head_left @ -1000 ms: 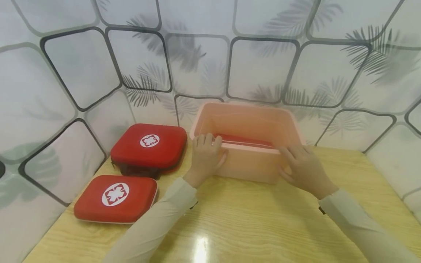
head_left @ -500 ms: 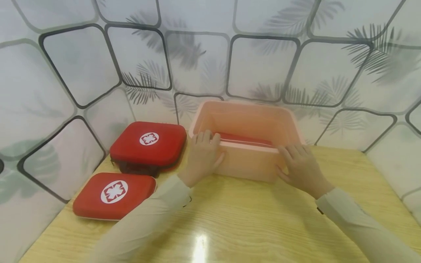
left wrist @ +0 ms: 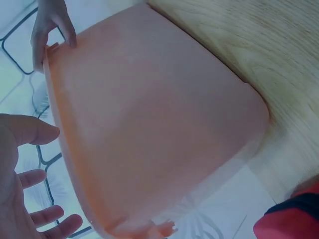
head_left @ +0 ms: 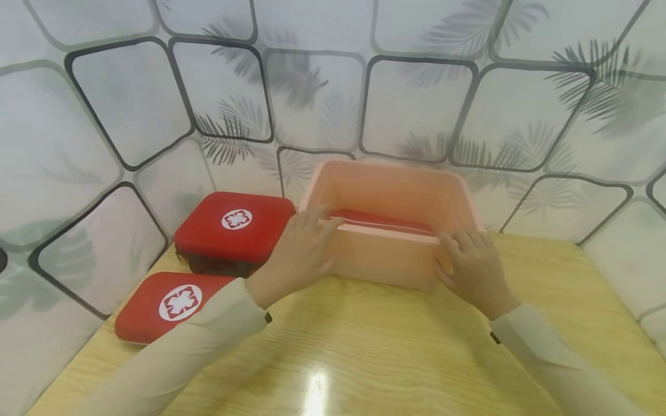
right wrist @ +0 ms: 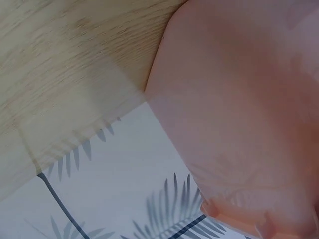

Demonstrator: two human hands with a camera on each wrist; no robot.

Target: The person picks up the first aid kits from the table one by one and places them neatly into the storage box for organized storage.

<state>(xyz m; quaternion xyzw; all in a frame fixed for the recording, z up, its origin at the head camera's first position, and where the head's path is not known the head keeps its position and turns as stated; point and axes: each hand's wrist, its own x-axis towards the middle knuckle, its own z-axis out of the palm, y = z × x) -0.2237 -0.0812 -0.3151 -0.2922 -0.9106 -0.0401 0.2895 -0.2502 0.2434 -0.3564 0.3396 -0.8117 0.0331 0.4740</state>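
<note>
Pink bin (head_left: 387, 254) at the back of the table (head_left: 395, 358), against the wall (head_left: 130, 115), with one red case (head_left: 385, 222) already lying inside. Right hand (head_left: 470, 268) gripping the near right corner, thumb on the front wall. Left hand (head_left: 296, 254) released, fingers straight, just beside the left rim. Still outside, left of the bin: two red kits (head_left: 235, 231), one behind the other (head_left: 169, 303). Seemingly one third packed.
</note>
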